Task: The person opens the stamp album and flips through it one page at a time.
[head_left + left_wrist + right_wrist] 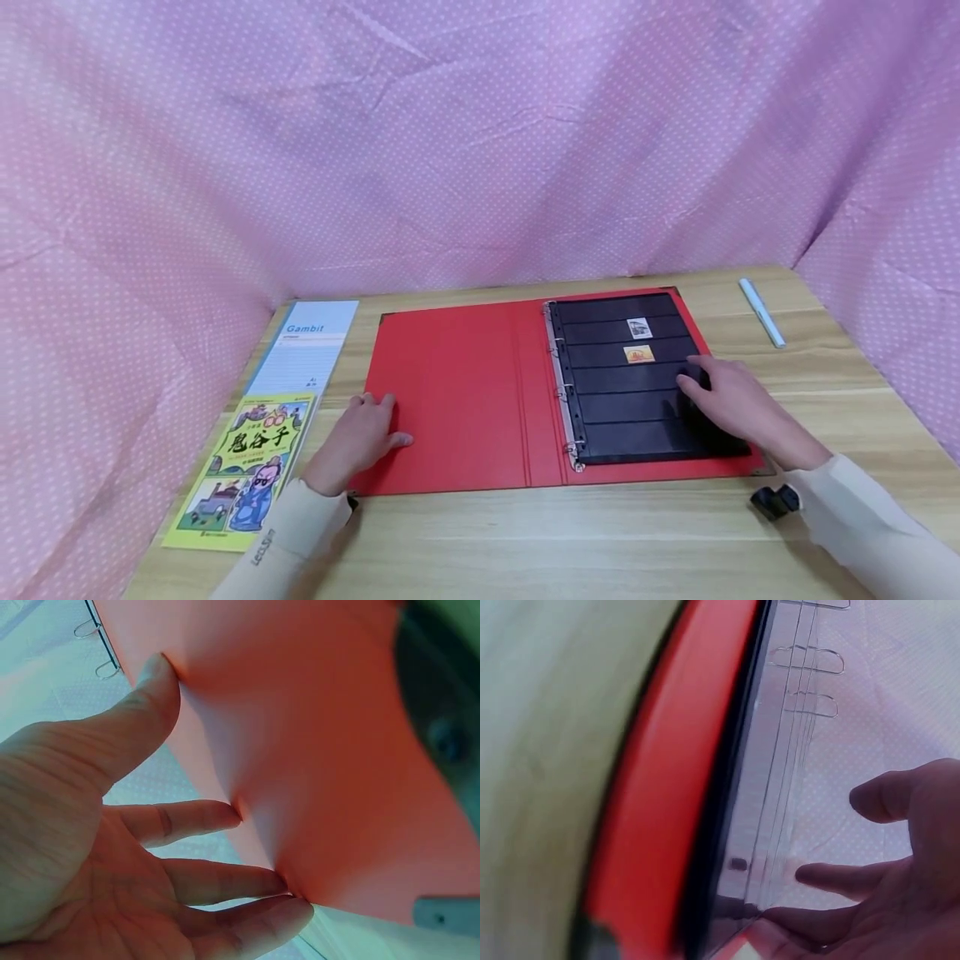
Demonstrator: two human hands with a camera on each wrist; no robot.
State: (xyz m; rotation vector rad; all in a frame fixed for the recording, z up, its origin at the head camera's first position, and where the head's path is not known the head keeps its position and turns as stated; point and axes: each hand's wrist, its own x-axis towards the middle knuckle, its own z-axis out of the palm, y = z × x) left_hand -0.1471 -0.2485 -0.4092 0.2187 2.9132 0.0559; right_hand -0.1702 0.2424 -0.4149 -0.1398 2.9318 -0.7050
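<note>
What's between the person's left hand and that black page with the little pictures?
The head view shows it: from the left hand, bare red cover, then the metal ring strip along the black page.

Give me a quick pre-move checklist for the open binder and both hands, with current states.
1. Red binder open flat on the table: ok.
2. Left hand on the left cover: ok, it touches the cover's left side.
3. Gray stamp and orange stamp both on the black page: ok, one row apart.
4. Right hand pressing on the page: cannot tell; it overlaps the right edge in the head view.
5. Binder rings fully closed: cannot tell, too small.
6. Pen and yellow book off the binder: ok, at opposite sides.
</note>
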